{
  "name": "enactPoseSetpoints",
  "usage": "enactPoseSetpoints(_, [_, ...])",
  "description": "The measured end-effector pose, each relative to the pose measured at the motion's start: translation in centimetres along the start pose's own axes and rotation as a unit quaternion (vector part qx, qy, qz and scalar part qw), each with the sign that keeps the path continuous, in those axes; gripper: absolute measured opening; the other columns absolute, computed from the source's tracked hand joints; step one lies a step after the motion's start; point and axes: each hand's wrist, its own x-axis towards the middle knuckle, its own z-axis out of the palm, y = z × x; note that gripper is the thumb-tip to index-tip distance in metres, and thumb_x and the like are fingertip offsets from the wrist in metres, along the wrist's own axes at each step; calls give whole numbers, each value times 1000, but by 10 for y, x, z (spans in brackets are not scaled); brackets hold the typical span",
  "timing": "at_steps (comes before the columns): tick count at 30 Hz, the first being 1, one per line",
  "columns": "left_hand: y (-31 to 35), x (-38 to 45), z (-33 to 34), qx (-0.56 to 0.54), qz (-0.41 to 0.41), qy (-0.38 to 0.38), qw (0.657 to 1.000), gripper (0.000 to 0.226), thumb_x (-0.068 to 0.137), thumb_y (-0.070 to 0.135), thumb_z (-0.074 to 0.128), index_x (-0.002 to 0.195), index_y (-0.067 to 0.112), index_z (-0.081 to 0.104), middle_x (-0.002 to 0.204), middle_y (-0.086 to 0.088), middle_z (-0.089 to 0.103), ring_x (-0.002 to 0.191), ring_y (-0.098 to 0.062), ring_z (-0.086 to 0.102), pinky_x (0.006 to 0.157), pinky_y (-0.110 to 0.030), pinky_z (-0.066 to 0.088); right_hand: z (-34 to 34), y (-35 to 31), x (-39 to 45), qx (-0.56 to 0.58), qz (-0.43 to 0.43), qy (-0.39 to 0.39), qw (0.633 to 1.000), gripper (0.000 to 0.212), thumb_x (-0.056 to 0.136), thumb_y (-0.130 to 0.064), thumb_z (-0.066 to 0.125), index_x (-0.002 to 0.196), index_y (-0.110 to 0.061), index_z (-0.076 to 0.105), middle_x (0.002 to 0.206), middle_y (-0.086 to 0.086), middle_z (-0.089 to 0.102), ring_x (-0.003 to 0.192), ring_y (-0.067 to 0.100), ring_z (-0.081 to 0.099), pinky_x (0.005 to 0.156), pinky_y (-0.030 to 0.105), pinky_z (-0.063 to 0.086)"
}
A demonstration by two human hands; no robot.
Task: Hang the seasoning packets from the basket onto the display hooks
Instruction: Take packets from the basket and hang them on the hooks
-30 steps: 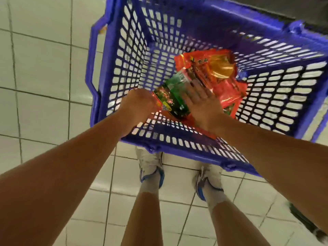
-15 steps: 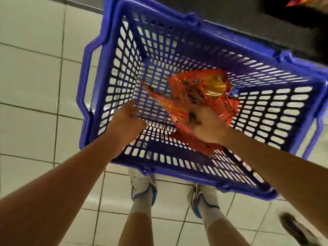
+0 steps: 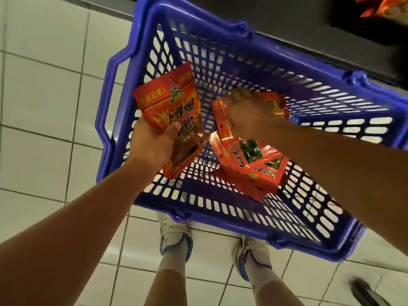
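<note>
A blue plastic basket point(image 3: 123, 102) stands on the tiled floor in front of my feet. My left hand point(image 3: 152, 142) holds a red seasoning packet point(image 3: 174, 111) upright above the basket's left side, thumb across its front. My right hand point(image 3: 247, 109) reaches down into the basket, fingers curled over the top of another red packet point(image 3: 220, 115). Below it lie more red packets point(image 3: 249, 164) on the basket floor. No display hooks are in view.
A dark shelf base point(image 3: 309, 25) runs along the top behind the basket, with orange-red goods point(image 3: 384, 5) at the top right corner. My white and blue shoes point(image 3: 174, 237) stand just below the basket. A dark object point(image 3: 366, 292) lies at the bottom right.
My left hand, empty before, now holds a red packet lifted up. My right hand has moved deeper onto another red packet. The green packet seen a second ago is out of sight.
</note>
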Motion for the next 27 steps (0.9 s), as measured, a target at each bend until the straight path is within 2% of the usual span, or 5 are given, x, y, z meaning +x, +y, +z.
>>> enactPoseSetpoints(7, [-4, 5, 4, -11, 14, -14, 1000, 24, 96, 22, 68, 115, 35, 61, 84, 26, 65, 73, 6, 64, 61, -17, 48, 16, -4, 14, -211, 55, -43, 975, 48, 87, -32, 63, 131, -15, 54, 122, 11, 65, 119, 34, 57, 104, 46, 37])
enactPoseSetpoints(13, [32, -33, -12, -39, 13, -61, 997, 26, 96, 17, 67, 94, 43, 66, 95, 22, 73, 90, 0, 71, 87, -34, 57, -18, 18, -64, 140, 121, 27, 982, 26, 86, -17, 64, 111, -8, 64, 105, 18, 69, 98, 37, 66, 83, 40, 55])
enactPoseSetpoints(17, [76, -79, -38, -110, -20, -91, 990, 27, 94, 10, 68, 110, 31, 71, 111, 1, 77, 104, -25, 72, 97, -55, 54, -76, 24, -137, 417, 228, 175, 862, 6, 92, -12, 66, 89, -13, 62, 71, 0, 64, 64, -2, 61, 59, 20, 43])
enactPoseSetpoints(22, [157, -170, -84, -178, 24, -105, 978, 33, 82, 42, 79, 113, 31, 74, 107, -1, 78, 99, -24, 76, 90, -54, 58, -196, 4, -235, 661, 199, 253, 678, 9, 91, -14, 73, 92, -23, 75, 81, -10, 76, 78, 13, 70, 74, 33, 57])
enactPoseSetpoints(27, [286, -288, -145, -189, 124, -84, 970, 29, 74, 56, 76, 96, 37, 77, 99, 1, 79, 89, -19, 77, 82, -44, 61, -363, 5, -365, 662, 115, 345, 655, 9, 84, -18, 79, 80, -26, 79, 82, -9, 78, 77, 11, 71, 74, 31, 57])
